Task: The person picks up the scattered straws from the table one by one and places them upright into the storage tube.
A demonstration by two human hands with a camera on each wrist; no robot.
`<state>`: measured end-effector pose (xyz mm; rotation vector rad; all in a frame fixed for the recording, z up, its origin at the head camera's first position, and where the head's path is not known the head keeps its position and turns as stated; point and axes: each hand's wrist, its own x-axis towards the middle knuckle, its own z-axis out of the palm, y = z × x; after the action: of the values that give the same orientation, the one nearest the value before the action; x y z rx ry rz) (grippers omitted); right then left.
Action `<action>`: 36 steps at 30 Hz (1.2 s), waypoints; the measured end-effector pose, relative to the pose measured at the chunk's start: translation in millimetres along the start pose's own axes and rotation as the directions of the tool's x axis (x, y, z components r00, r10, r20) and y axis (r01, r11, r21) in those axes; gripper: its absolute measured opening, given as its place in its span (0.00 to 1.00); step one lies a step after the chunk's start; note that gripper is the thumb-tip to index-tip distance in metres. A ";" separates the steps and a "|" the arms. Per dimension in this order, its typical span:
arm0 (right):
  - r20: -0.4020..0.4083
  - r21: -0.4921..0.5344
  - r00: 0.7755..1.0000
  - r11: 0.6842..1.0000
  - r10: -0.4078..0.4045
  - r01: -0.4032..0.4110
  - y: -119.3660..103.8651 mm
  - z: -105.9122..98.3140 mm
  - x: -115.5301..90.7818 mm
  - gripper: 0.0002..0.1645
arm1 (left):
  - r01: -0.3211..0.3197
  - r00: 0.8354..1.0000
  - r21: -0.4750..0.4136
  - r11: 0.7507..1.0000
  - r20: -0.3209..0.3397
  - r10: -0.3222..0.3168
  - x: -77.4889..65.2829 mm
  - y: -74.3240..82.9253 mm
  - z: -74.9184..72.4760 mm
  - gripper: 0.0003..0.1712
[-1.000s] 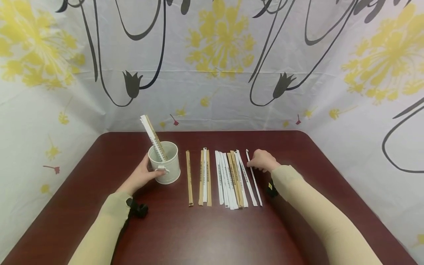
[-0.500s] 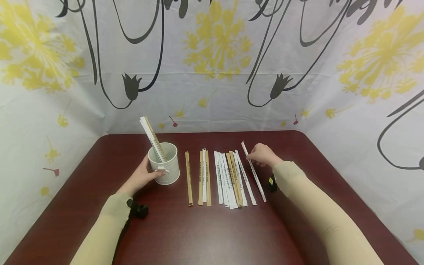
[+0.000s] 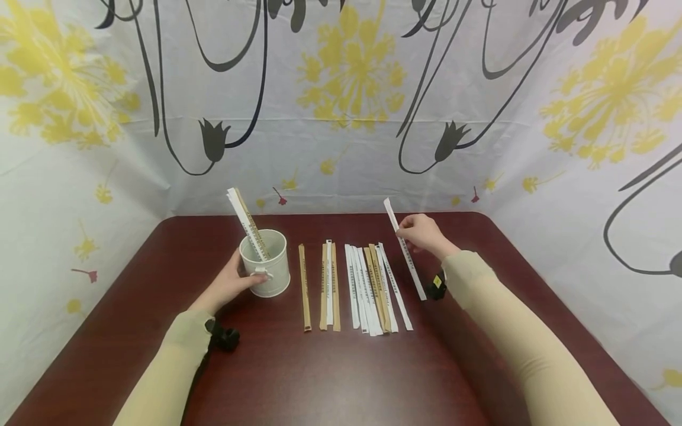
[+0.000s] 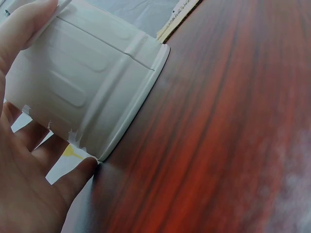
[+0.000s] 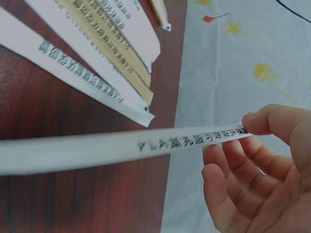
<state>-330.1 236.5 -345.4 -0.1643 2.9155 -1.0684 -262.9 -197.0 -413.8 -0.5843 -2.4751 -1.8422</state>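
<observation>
Head view showed the right grip [image 3: 423,232] pinching a long white stick [image 3: 409,260] that poked out above and below it. The left grip [image 3: 231,284] held a pale bucket [image 3: 278,273]; more sticks [image 3: 379,290] lay between both grips.

At lower right, the right hand [image 5: 272,189] pinched a white wrapped strip [image 5: 97,153]; white-and-tan strips [image 5: 109,48] lay upper left on the worktop [image 5: 29,102].

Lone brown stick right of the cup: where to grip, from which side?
I'd pinch the lone brown stick across its narrow width near mid-length, coming from above and the near side. It's long, thin and lies flat on the table, pointing away from the person. Gaps separate it from the cup and the three-stick group, so fingertips should fit either side.
</observation>
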 end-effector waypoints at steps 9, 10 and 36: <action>0.001 0.059 0.998 0.997 -0.055 0.055 -17.2 1.5 4.7 0.11 | -0.001 1.000 -0.006 1.000 0.001 0.001 0.3 -1.1 -0.7 0.52; 0.000 0.062 0.998 0.996 -0.067 0.067 -20.1 1.5 4.8 0.10 | 0.001 1.000 -0.005 1.000 0.002 -0.001 0.3 -1.3 -0.8 0.52; -0.122 0.233 0.947 0.919 -0.296 0.317 -117.1 25.4 20.5 0.08 | 0.015 1.000 -0.017 1.000 0.018 -0.015 3.4 -4.3 -0.9 0.53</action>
<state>-338.5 129.2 -289.0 -0.5991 2.8539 -1.5107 -267.5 -197.9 -416.7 -0.5867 -2.4842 -1.8731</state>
